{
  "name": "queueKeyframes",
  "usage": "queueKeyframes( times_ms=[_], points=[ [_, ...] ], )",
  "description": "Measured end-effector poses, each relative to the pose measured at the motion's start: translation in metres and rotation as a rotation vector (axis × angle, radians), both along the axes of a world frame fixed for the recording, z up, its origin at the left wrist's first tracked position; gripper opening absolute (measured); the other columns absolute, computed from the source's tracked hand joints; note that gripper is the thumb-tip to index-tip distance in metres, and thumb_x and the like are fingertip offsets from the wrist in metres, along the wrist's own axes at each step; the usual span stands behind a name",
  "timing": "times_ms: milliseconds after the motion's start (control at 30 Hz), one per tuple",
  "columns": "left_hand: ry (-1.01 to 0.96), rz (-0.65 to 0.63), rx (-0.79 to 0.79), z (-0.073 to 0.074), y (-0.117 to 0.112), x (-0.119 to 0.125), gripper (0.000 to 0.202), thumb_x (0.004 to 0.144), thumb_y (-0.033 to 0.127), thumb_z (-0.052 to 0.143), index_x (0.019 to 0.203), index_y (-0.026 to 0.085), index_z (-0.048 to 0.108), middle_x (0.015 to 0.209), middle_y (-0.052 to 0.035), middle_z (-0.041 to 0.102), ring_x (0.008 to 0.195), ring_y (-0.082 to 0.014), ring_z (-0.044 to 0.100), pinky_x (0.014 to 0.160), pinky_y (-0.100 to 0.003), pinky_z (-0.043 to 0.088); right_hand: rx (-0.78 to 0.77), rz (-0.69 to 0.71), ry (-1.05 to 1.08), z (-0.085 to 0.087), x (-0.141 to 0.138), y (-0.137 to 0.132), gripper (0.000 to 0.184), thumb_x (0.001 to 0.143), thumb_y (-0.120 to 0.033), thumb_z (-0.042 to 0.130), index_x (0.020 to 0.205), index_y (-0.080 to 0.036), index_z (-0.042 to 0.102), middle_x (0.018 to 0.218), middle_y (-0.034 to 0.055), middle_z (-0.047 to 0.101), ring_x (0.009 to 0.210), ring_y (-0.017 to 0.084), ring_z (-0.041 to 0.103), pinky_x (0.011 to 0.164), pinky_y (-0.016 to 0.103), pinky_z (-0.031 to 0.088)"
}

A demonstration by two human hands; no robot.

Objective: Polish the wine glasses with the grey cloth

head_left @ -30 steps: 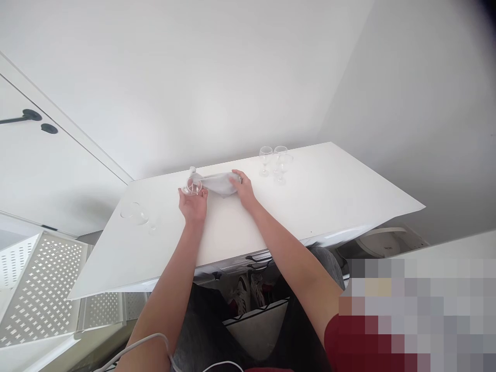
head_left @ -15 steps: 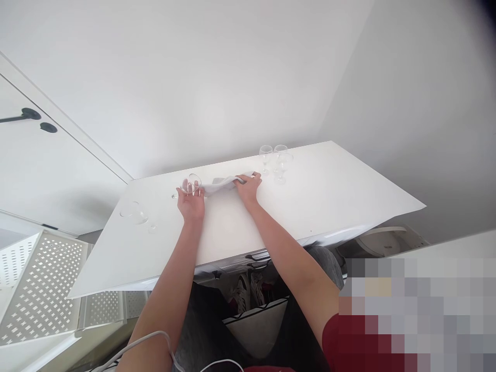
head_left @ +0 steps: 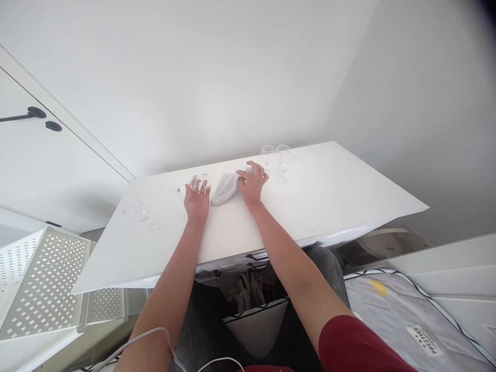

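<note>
My left hand [head_left: 197,199] grips a clear stemmed glass [head_left: 200,183] by its bowl, tipped sideways with the foot pointing left, just above the white tabletop [head_left: 329,191]. My right hand [head_left: 252,181] is closed on a pale grey cloth [head_left: 225,188] that trails down to the left between the two hands and no longer touches the glass. Close to the right of that hand, three upright stemmed glasses [head_left: 278,161] stand in a cluster near the table's far edge.
Another clear glass [head_left: 135,211] lies on its side at the table's left end. A white perforated metal rack [head_left: 46,279] stands to the lower left. A white door with a dark handle [head_left: 35,113] is at the far left. A grey mattress [head_left: 403,325] lies at lower right.
My right hand has pulled the cloth out of the glass and drawn it to the right, bunching it. The left hand has tilted the glass and shifted slightly right.
</note>
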State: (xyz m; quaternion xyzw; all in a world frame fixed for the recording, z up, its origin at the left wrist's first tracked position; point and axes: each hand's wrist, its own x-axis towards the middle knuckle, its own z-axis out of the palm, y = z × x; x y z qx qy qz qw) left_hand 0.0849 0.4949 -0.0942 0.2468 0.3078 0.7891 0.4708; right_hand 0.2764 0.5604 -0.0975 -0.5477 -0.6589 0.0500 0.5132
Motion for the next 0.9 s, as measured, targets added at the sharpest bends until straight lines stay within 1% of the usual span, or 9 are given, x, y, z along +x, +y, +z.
queueKeyframes(
  times_ms=[100, 200, 300, 367, 433, 500, 633, 700, 900],
  points=[
    [0.136, -0.056, -0.006, 0.000, -0.001, 0.008, 0.042, 0.094, 0.063, 0.074, 0.118, 0.029, 0.079, 0.133, -0.0091, 0.068, 0.119, -0.0214, 0.071, 0.095, -0.031, 0.059, -0.051, 0.163, 0.129, 0.000, -0.008, -0.005, 0.027, 0.093, -0.014, 0.051, 0.102, -0.024, 0.074, 0.109, 0.0069, 0.072, 0.109, 0.024, 0.062, 0.110, 0.048, 0.036],
    [0.273, -0.081, 0.007, -0.001, -0.001, 0.019, 0.037, 0.090, 0.058, 0.081, 0.106, 0.025, 0.080, 0.144, -0.0104, 0.064, 0.117, -0.0229, 0.071, 0.094, -0.035, 0.060, -0.147, 0.336, 0.358, -0.003, -0.017, -0.010, 0.012, 0.093, -0.025, 0.055, 0.095, -0.024, 0.066, 0.085, 0.0002, 0.066, 0.081, 0.018, 0.057, 0.094, 0.037, 0.046],
    [0.352, -0.056, 0.015, -0.003, -0.001, 0.025, 0.038, 0.089, 0.059, 0.082, 0.096, 0.021, 0.079, 0.159, -0.0103, 0.054, 0.126, -0.0267, 0.068, 0.095, -0.037, 0.062, -0.221, 0.510, 0.622, -0.001, -0.023, -0.016, 0.014, 0.094, -0.036, 0.059, 0.094, -0.024, 0.066, 0.083, -0.0013, 0.065, 0.077, 0.017, 0.055, 0.079, 0.030, 0.048],
    [0.356, -0.013, 0.016, -0.003, -0.002, 0.026, 0.039, 0.090, 0.060, 0.080, 0.102, 0.023, 0.079, 0.164, -0.0091, 0.049, 0.136, -0.0292, 0.063, 0.100, -0.037, 0.062, -0.256, 0.667, 0.715, 0.002, -0.024, -0.020, 0.026, 0.096, -0.045, 0.062, 0.102, -0.023, 0.073, 0.097, 0.0020, 0.072, 0.090, 0.019, 0.062, 0.085, 0.031, 0.051],
    [0.331, 0.017, 0.031, -0.002, -0.003, 0.024, 0.039, 0.092, 0.060, 0.078, 0.111, 0.027, 0.078, 0.163, -0.0080, 0.049, 0.143, -0.0303, 0.058, 0.104, -0.039, 0.062, -0.292, 0.816, 0.688, 0.006, -0.024, -0.024, 0.038, 0.097, -0.052, 0.063, 0.120, -0.024, 0.076, 0.119, 0.0046, 0.075, 0.110, 0.022, 0.064, 0.099, 0.034, 0.052],
    [0.290, 0.015, 0.060, 0.000, -0.004, 0.021, 0.039, 0.093, 0.059, 0.077, 0.120, 0.031, 0.077, 0.159, -0.0077, 0.051, 0.142, -0.0292, 0.059, 0.105, -0.040, 0.062, -0.333, 0.899, 0.596, 0.007, -0.023, -0.026, 0.049, 0.096, -0.053, 0.067, 0.138, -0.026, 0.072, 0.137, 0.0047, 0.073, 0.125, 0.025, 0.061, 0.112, 0.039, 0.048],
    [0.213, -0.021, 0.096, 0.003, -0.006, 0.017, 0.041, 0.095, 0.061, 0.074, 0.127, 0.036, 0.076, 0.147, -0.0075, 0.057, 0.123, -0.0231, 0.068, 0.098, -0.035, 0.062, -0.374, 1.019, 0.469, 0.002, -0.022, -0.025, 0.070, 0.092, -0.043, 0.074, 0.158, -0.028, 0.058, 0.156, 0.0053, 0.063, 0.140, 0.028, 0.058, 0.120, 0.045, 0.043],
    [0.212, -0.026, 0.094, 0.003, -0.006, 0.016, 0.043, 0.095, 0.066, 0.070, 0.126, 0.036, 0.075, 0.139, -0.0076, 0.061, 0.113, -0.0208, 0.070, 0.091, -0.032, 0.062, -0.344, 1.064, 0.421, -0.003, -0.022, -0.024, 0.069, 0.091, -0.038, 0.073, 0.157, -0.027, 0.059, 0.155, 0.0063, 0.064, 0.136, 0.029, 0.061, 0.115, 0.043, 0.048],
    [0.346, -0.063, 0.092, -0.001, -0.004, 0.019, 0.046, 0.098, 0.065, 0.067, 0.117, 0.024, 0.077, 0.098, -0.0067, 0.069, 0.091, -0.0185, 0.067, 0.082, -0.030, 0.056, -0.385, 1.129, 0.248, -0.005, -0.027, -0.027, 0.050, 0.091, -0.025, 0.060, 0.140, -0.027, 0.074, 0.123, 0.0020, 0.077, 0.110, 0.022, 0.066, 0.104, 0.038, 0.052]
  ],
)
